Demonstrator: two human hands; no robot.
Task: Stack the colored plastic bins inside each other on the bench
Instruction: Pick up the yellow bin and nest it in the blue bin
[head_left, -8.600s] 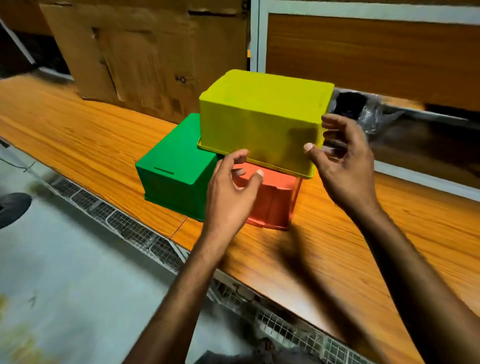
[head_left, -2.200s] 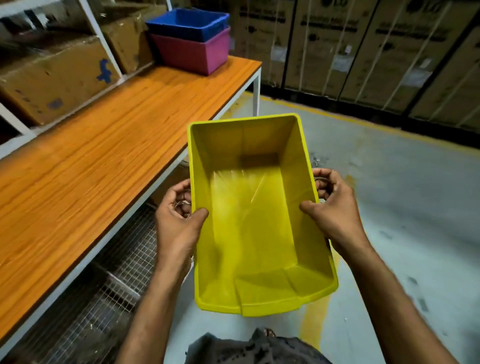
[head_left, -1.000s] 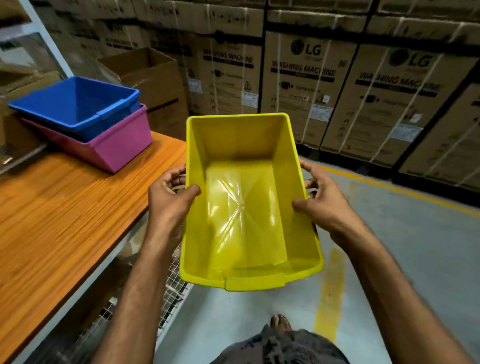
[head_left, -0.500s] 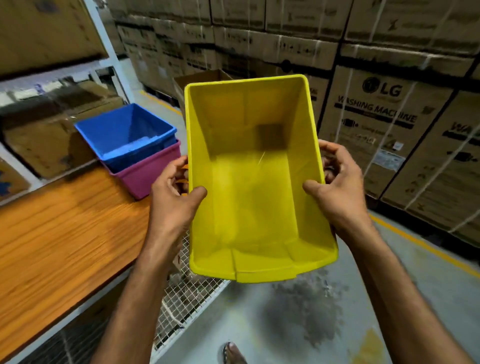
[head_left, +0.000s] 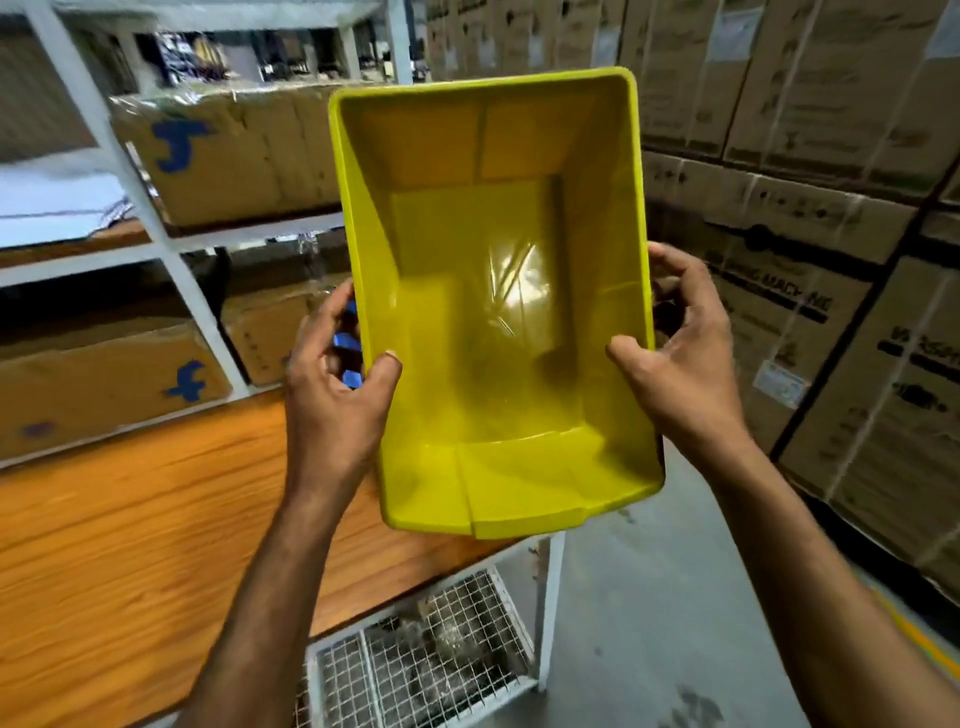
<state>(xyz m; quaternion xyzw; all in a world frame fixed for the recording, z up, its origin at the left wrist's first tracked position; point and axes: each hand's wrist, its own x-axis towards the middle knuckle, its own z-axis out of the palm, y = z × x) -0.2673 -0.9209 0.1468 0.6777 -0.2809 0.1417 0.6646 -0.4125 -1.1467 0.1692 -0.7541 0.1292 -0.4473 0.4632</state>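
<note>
I hold the yellow bin (head_left: 467, 312) up in the air with both hands, its open side turned toward me and its short lipped end lowest. It is clear of the bench (head_left: 130, 519), in front of that wooden top's right end. My left hand (head_left: 332, 400) grips the left rim: the thumb is hooked over onto the inner wall and the fingers are curled round the outside. My right hand (head_left: 685, 374) grips the right rim the same way, thumb inside and fingers bent behind. A blue patch (head_left: 347, 343) shows between my left fingers, but I cannot tell what it belongs to. Wire mesh (head_left: 415, 665) sits under the bench's right end. Along the bench's far edge, a white shelf (head_left: 171, 249) carries cardboard boxes (head_left: 223, 156). Stacked cartons (head_left: 831, 260) stand on the right.
</note>
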